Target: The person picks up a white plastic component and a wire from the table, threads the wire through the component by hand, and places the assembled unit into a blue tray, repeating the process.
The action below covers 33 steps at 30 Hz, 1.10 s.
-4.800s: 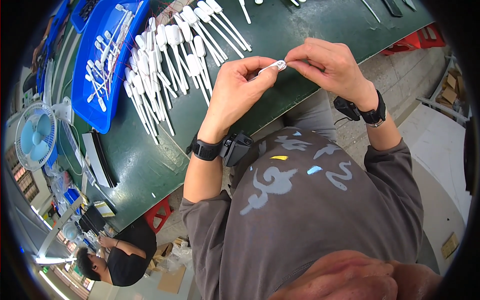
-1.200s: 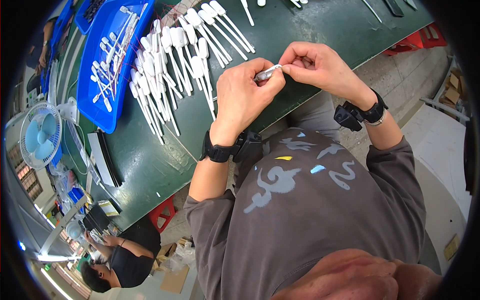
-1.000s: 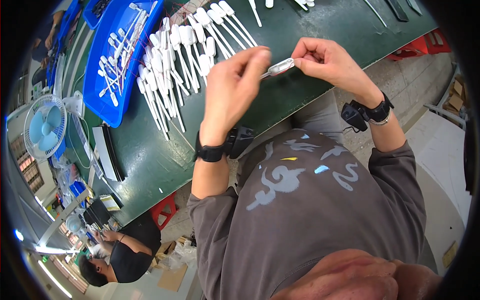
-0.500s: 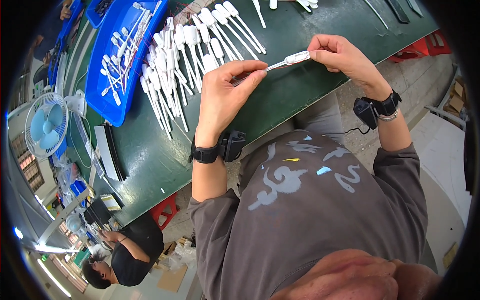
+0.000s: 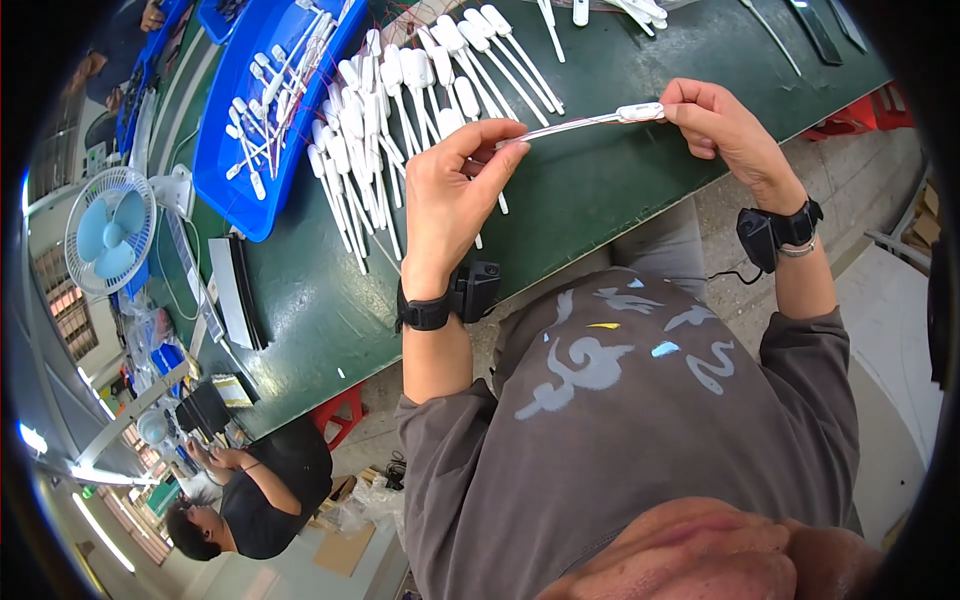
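Note:
Between my hands, above the green table, stretches a thin white stick-shaped piece [image 5: 590, 121] with a wider oblong head and a fine red wire along it. My right hand [image 5: 722, 125] pinches it at the head end. The thin stem's other end is gripped between thumb and fingers of my left hand [image 5: 462, 175]. A pile of similar white pieces [image 5: 370, 140] lies on the table beyond my left hand, heads mostly pointing away from me. My left fingers hide the stem's tip.
Left of the pile stands a blue tray [image 5: 243, 205] with more white pieces and red wires. A small fan [image 5: 110, 230] and a dark flat strip [image 5: 236, 295] are at the left. A co-worker [image 5: 265, 500] sits lower left. Red stools [image 5: 868, 112] show beyond the green table [image 5: 560, 240].
Both hands are farther right in the picture, and the view has shifted too. My hands are slightly farther apart, with more of the stem showing between them.

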Motion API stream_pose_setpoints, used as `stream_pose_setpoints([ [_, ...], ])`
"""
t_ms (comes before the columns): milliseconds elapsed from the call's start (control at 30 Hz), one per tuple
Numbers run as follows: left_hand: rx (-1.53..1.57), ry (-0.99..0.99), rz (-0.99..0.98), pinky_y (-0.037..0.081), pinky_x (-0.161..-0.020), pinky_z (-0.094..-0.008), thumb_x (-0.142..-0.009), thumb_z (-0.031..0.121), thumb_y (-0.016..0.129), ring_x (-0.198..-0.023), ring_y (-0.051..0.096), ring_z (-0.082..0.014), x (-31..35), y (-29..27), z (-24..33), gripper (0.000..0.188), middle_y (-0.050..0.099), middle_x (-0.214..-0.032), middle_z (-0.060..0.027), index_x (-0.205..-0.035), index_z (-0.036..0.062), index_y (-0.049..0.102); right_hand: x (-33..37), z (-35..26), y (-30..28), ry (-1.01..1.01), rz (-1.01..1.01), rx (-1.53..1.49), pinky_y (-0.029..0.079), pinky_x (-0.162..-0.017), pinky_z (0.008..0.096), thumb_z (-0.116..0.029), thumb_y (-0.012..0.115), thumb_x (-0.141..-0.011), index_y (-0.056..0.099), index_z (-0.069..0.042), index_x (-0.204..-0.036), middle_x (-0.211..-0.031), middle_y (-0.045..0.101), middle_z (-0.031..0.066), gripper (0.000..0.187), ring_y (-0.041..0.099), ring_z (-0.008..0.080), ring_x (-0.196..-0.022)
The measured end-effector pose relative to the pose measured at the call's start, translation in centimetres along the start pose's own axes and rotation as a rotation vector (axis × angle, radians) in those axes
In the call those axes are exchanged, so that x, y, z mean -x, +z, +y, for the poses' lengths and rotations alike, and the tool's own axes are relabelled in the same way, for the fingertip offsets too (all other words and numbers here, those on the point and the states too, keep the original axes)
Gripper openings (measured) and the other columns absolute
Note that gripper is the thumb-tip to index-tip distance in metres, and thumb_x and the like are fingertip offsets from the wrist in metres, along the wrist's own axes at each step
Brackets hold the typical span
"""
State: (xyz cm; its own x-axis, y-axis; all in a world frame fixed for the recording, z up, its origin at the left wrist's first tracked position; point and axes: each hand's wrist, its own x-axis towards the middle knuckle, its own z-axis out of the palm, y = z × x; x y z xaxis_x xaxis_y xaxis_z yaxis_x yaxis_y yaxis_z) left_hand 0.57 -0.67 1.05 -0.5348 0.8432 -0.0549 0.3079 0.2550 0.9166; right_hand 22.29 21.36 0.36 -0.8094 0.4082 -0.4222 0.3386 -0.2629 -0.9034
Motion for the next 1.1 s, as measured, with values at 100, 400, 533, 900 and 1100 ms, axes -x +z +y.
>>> stream_pose_setpoints([
  [100, 0.015, -0.012, 0.005, 0.052, -0.065, -0.0229, -0.088, 0.009, 0.075, -0.068, 0.065, -0.0077, 0.1, -0.1, -0.2, 0.015, 0.074, -0.081, -0.0043, -0.101, 0.0038, 0.077, -0.1, 0.0, 0.1, 0.005, -0.001, -0.012, 0.026, -0.050, 0.0181, -0.021, 0.061, -0.097, 0.058, -0.009, -0.091, -0.069, 0.037, -0.0105, 0.014, 0.031, -0.0001, -0.056],
  [400, 0.034, 0.018, -0.037, 0.050, -0.063, -0.0216, -0.088, 0.009, 0.074, -0.067, 0.063, -0.0059, -0.2, -0.5, -0.8, 0.013, 0.074, -0.082, -0.0029, -0.100, 0.0027, 0.076, -0.3, 0.5, -0.4, 0.006, -0.028, -0.025, 0.026, -0.050, 0.0184, -0.021, 0.061, -0.097, 0.058, -0.009, -0.089, -0.070, 0.038, -0.0103, 0.015, 0.032, 0.0000, -0.056],
  [533, 0.030, 0.007, -0.057, 0.050, -0.064, -0.0217, -0.088, 0.010, 0.074, -0.068, 0.063, -0.0058, -0.4, -0.6, -0.8, 0.015, 0.074, -0.084, -0.0029, -0.101, 0.0029, 0.076, -0.4, 0.7, -0.5, 0.000, -0.046, -0.001, 0.027, -0.050, 0.0187, -0.022, 0.061, -0.098, 0.057, -0.009, -0.089, -0.070, 0.039, -0.0102, 0.017, 0.033, 0.0000, -0.056],
  [900, -0.117, -0.038, -0.182, 0.053, -0.069, -0.0269, -0.088, 0.017, 0.074, -0.073, 0.067, -0.0132, -0.4, 0.1, 0.9, 0.025, 0.074, -0.087, -0.0048, -0.108, 0.0020, 0.072, -0.1, 0.3, 0.6, -0.008, -0.011, 0.137, 0.028, -0.050, 0.0191, -0.023, 0.060, -0.098, 0.059, -0.008, -0.091, -0.070, 0.042, -0.0099, 0.016, 0.035, 0.0003, -0.056],
  [1100, -0.368, 0.391, -0.135, 0.055, -0.070, -0.0347, -0.087, 0.021, 0.074, -0.079, 0.071, -0.0263, -1.4, 2.7, 1.4, 0.034, 0.074, -0.093, -0.0125, -0.115, 0.0027, 0.070, -0.1, 0.2, 1.1, -0.043, -0.044, 0.217, 0.028, -0.051, 0.0187, -0.024, 0.059, -0.099, 0.060, -0.008, -0.092, -0.070, 0.045, -0.0099, 0.017, 0.037, -0.0004, -0.057],
])
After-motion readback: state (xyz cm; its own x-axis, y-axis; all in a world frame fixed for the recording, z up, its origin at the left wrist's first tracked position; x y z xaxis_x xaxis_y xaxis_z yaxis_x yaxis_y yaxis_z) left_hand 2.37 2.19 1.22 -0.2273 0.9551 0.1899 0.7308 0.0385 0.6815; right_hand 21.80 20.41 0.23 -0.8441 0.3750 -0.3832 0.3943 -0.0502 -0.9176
